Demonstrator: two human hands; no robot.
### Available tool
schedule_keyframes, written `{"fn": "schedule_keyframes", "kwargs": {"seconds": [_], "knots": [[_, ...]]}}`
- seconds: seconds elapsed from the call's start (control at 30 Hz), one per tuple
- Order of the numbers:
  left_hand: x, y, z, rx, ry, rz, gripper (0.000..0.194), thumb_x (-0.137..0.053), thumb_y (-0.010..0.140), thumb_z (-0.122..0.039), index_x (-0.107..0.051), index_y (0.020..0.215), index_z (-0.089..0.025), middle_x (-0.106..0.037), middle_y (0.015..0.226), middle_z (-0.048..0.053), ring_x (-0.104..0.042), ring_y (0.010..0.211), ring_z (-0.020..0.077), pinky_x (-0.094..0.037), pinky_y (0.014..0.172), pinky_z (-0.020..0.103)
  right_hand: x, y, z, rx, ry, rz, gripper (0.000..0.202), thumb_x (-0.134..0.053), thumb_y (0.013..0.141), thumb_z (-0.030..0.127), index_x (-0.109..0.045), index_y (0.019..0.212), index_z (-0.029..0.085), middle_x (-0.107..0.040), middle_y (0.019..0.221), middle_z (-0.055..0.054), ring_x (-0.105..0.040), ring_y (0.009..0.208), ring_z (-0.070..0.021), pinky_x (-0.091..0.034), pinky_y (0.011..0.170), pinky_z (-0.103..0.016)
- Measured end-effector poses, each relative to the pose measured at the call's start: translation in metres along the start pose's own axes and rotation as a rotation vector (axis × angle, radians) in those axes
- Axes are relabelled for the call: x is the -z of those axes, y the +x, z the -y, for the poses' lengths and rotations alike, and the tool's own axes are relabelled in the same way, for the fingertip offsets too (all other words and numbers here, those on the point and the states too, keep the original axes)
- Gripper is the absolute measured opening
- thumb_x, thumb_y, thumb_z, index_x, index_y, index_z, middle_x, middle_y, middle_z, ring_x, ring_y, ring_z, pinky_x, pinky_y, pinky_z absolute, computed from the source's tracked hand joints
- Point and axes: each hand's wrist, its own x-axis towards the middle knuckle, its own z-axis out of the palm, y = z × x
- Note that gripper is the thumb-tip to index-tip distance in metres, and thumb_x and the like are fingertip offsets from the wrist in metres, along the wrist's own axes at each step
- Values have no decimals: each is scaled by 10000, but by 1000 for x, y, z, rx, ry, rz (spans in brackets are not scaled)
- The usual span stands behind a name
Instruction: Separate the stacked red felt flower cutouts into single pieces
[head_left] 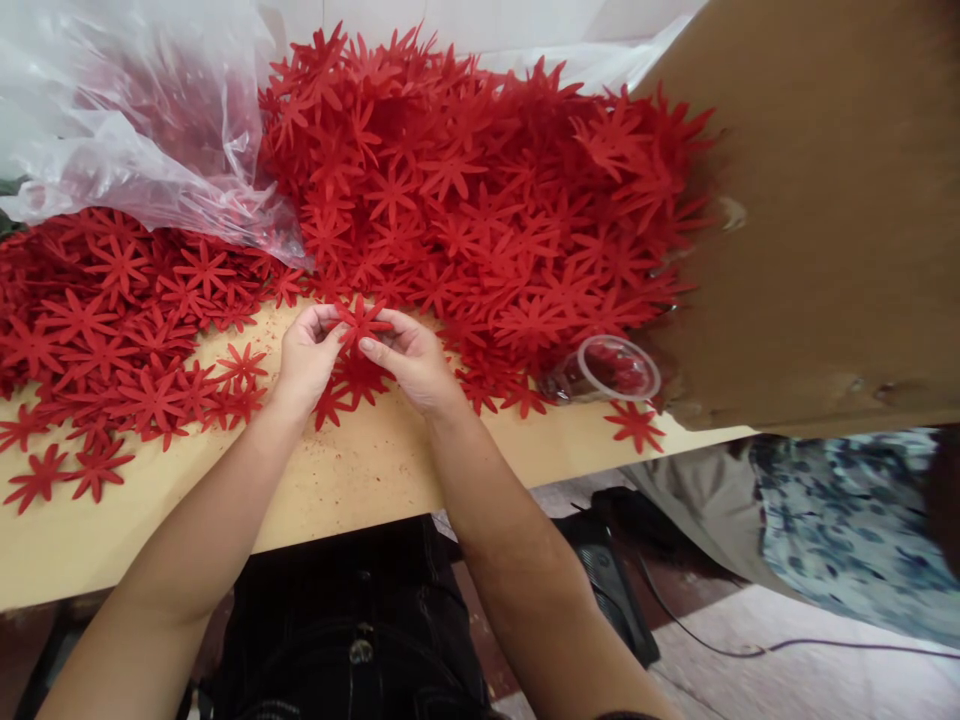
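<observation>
Between my two hands is a red flower cutout (361,322) with several narrow petals. My left hand (311,350) pinches its left side with thumb and fingers. My right hand (409,355) grips the right side the same way, thumb on top. Below the hands, more red cutouts (356,378) lie on the yellowish table (360,465). Just behind them rises a large heap of the same red flower cutouts (465,200). A second, lower pile (97,320) spreads to the left of my left hand.
A clear plastic cup (619,368) lies tilted at the heap's right edge. Clear plastic bags (172,130) cover the back left. A large brown cardboard panel (810,220) stands at the right. Beyond it sits a person in patterned clothing (847,520). A black pedal (611,575) and cable are on the floor.
</observation>
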Motion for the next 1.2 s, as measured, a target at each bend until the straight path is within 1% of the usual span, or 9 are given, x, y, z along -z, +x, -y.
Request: {"fn": "schedule_keyframes", "kwargs": {"seconds": [0.17,0.37,0.47,0.57,0.67,0.77,0.93,1.07,1.2], "knots": [[0,-1,0,88,-125,-28,126,-624,662,-90,-550,733,-164,-603,707,-27,-549,640,54,-456,644,183,0,0,-1,10,32,-83,332,-791,550,319,-619,823,238,-579,718,48,-527,667,-67,-491,671,-218],[6,3,-2,110,-173,-78,127,-618,636,-135,-540,725,-179,-550,663,-50,-461,519,35,-387,499,157,5,-4,10,-65,351,30,368,-757,574,308,-618,913,271,-456,683,56,-428,601,-57,-427,550,-199],[9,3,-4,7,-26,-60,126,-600,638,-126,-559,745,-178,-566,701,-39,-471,560,46,-403,548,173,8,-5,14,-29,424,38,267,-660,670,372,-606,919,291,-457,690,44,-422,600,-72,-416,545,-219],[11,2,-4,-121,276,1,96,-564,678,-129,-594,757,-174,-567,739,-12,-500,650,77,-428,637,210,11,-5,14,6,384,35,212,-534,760,405,-590,940,307,-491,725,30,-447,615,-87,-427,576,-246],[12,-1,-6,-356,569,-31,117,-578,709,-172,-629,814,-184,-558,842,21,-511,765,115,-434,723,255,12,-5,13,21,276,-6,253,-499,761,434,-586,961,307,-549,776,14,-482,641,-104,-444,600,-267],[12,-6,-10,-563,690,-77,104,-614,727,-240,-630,822,-200,-564,875,22,-514,818,132,-422,809,287,12,-6,12,1,151,-47,324,-496,744,486,-579,990,292,-607,841,-4,-522,690,-122,-469,644,-289],[9,-13,-18,-628,736,-56,110,-605,760,-311,-625,747,-203,-593,826,13,-537,822,141,-407,832,310,8,-9,12,20,47,-31,369,-526,729,503,-585,1012,274,-662,957,-24,-577,749,-129,-485,718,-306],[9,-13,-17,-625,714,-57,127,-592,771,-317,-623,731,-201,-599,795,11,-546,798,139,-410,809,304,4,-10,11,60,59,-44,318,-544,722,462,-602,972,275,-675,936,-14,-590,755,-132,-482,736,-311],[10,-12,-16,-612,723,-59,123,-587,773,-311,-620,729,-201,-600,794,11,-547,793,139,-408,807,304,2,-10,11,71,-11,-62,346,-523,732,506,-609,977,277,-680,932,-18,-604,750,-139,-485,752,-332]]}}
